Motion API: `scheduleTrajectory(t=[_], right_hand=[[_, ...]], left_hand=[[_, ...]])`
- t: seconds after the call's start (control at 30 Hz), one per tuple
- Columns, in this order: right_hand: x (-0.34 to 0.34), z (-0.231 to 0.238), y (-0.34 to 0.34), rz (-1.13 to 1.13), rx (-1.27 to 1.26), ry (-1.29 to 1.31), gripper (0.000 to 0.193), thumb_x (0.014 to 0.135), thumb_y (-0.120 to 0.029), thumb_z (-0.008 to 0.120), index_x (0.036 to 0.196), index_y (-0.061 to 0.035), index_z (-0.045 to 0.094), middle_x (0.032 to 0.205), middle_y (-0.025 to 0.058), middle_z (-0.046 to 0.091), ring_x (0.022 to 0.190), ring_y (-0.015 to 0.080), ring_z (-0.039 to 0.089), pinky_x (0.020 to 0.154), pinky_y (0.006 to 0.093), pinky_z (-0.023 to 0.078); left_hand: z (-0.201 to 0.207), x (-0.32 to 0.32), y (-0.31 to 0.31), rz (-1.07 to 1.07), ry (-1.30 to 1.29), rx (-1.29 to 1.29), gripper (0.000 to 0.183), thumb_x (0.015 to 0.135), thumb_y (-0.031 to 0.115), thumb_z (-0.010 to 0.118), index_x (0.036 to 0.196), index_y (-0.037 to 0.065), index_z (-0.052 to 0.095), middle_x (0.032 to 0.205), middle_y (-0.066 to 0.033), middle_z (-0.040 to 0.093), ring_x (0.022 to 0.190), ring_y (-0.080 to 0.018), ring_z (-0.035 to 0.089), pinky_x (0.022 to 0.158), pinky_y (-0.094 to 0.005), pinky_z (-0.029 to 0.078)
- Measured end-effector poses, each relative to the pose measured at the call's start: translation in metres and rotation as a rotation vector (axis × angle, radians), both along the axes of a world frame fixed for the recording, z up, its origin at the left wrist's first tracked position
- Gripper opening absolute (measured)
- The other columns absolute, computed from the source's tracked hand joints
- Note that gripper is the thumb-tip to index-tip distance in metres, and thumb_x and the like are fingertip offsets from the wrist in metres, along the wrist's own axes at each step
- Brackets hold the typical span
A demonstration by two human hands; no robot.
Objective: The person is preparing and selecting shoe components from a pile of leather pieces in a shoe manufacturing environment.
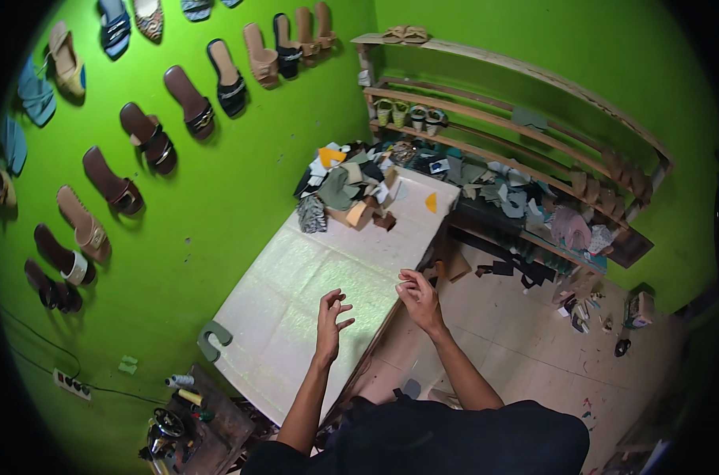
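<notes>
Both of my hands are raised over the near right part of a pale, sheet-covered table (276,277), with nothing in them. My left hand (330,323) has its fingers apart and slightly curled. To the right, by the table's edge, my right hand (419,299) holds its fingers loosely bent and spread. Beyond them, at the table's far end, lies a heap of leather and fabric scraps (340,186) in green, black, tan and yellow. A yellow scrap (431,203) sits apart from that heap. At the left edge rests a grey-green notched piece (215,340).
Sandals (189,99) hang in rows on the green wall at left. A wooden rack (486,119) with shoes stands at the back, above a bench of scraps (502,186). Scraps and a box (639,307) are on the tiled floor at right. A tool stand (217,431) is near left.
</notes>
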State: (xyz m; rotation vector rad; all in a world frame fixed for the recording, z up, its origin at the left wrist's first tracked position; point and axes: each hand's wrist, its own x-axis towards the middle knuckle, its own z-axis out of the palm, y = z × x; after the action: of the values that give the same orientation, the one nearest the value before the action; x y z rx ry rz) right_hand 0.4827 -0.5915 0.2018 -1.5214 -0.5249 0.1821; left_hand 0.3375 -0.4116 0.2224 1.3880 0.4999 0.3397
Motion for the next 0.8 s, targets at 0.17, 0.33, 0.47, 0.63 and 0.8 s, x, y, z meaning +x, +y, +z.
scheduleTrajectory(t=[0.17,0.33,0.47,0.63,0.8], right_hand=[[0.037,0.0,-0.028,-0.037,0.026,-0.004,0.046,0.094,-0.02,0.068,0.131,0.0021,0.054,0.118,0.0146,0.063,0.097,0.0168,0.065,0.086,0.0311,0.055],[0.079,-0.004,-0.031,-0.041,0.022,-0.002,0.045,0.093,-0.019,0.068,0.131,0.0019,0.054,0.117,0.0144,0.063,0.096,0.0166,0.065,0.087,0.0308,0.055],[0.119,-0.004,-0.017,-0.022,0.016,-0.034,0.044,0.093,-0.017,0.069,0.13,0.0013,0.055,0.115,0.0135,0.065,0.096,0.0168,0.065,0.086,0.0307,0.055],[0.171,0.004,0.021,0.01,-0.021,-0.091,0.04,0.092,-0.015,0.069,0.127,-0.0003,0.057,0.112,0.012,0.066,0.094,0.0168,0.066,0.084,0.0302,0.056],[0.223,0.018,0.07,0.063,-0.131,-0.131,0.038,0.092,-0.014,0.069,0.125,-0.0011,0.057,0.109,0.0117,0.067,0.092,0.0171,0.067,0.082,0.0311,0.056]], left_hand=[[0.006,0.055,-0.023,-0.052,0.001,0.028,0.052,0.101,0.044,0.045,0.14,0.01,0.041,0.139,-0.0124,0.046,0.115,-0.022,0.055,0.092,-0.0438,0.05],[0.006,0.101,-0.024,-0.064,-0.009,0.05,0.052,0.101,0.044,0.045,0.141,0.01,0.04,0.139,-0.0127,0.047,0.115,-0.0217,0.055,0.092,-0.0428,0.049],[0.007,0.138,-0.014,-0.028,-0.032,0.046,0.052,0.101,0.043,0.046,0.141,0.01,0.041,0.139,-0.0129,0.047,0.116,-0.0218,0.055,0.092,-0.0425,0.049],[0.009,0.183,0.019,0.004,-0.052,0.038,0.051,0.101,0.041,0.045,0.141,0.009,0.041,0.138,-0.013,0.048,0.117,-0.0222,0.055,0.093,-0.0435,0.049],[0.005,0.229,0.07,0.077,-0.046,0.038,0.047,0.102,0.037,0.043,0.14,0.009,0.042,0.136,-0.0131,0.049,0.116,-0.0232,0.056,0.094,-0.0453,0.049]])
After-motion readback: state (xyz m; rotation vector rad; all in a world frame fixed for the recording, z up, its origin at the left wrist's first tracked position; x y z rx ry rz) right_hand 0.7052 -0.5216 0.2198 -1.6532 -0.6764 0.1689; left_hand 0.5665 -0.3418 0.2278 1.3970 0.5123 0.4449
